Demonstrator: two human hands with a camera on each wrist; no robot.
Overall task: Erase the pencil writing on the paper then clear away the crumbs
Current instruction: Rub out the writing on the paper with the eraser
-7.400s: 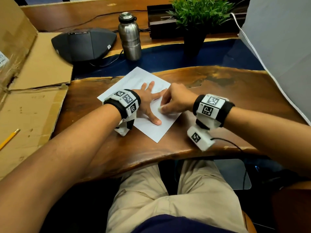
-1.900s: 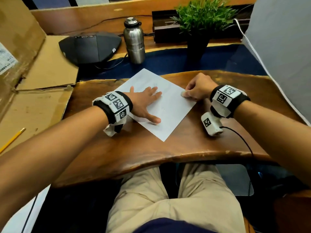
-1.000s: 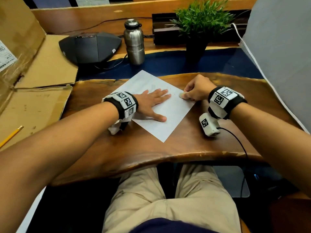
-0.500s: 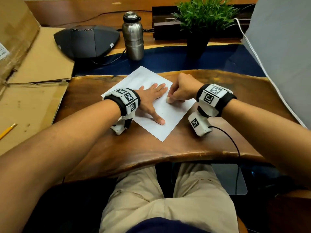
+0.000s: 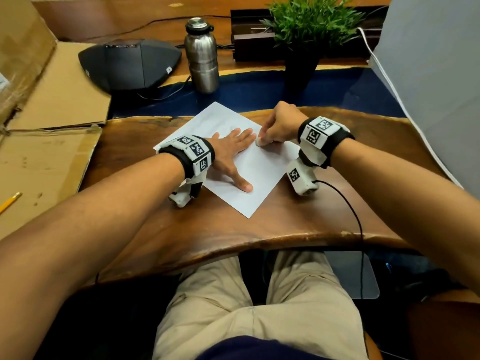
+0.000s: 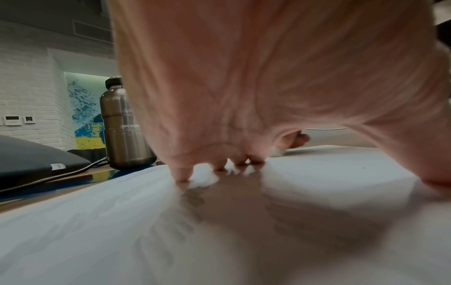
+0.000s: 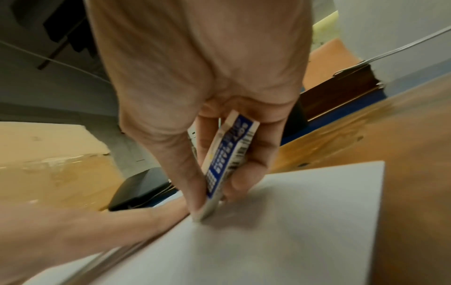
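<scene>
A white sheet of paper (image 5: pixel 255 175) lies slanted on the wooden desk (image 5: pixel 285 224). My left hand (image 5: pixel 231 152) lies flat on it with straight fingers, pressing it down; its fingertips (image 6: pixel 182 175) touch the sheet in the left wrist view. My right hand (image 5: pixel 279 126) pinches a white eraser (image 5: pixel 259 142) with a blue paper sleeve (image 7: pixel 229 156) between thumb and fingers. The eraser's tip presses on the paper (image 7: pixel 280 241) right beside the left hand's fingertips. Any pencil marks or crumbs are too faint to make out.
A steel bottle (image 5: pixel 202 55), a black conference speaker (image 5: pixel 130 64) and a potted plant (image 5: pixel 306 35) stand beyond the paper. Cardboard (image 5: pixel 44 141) with a yellow pencil (image 5: pixel 10 201) lies at the left. A grey panel (image 5: pixel 436 74) rises at the right.
My right hand has slid the eraser from the paper's right edge leftward to the left hand's fingertips. The left hand has stayed flat on the sheet.
</scene>
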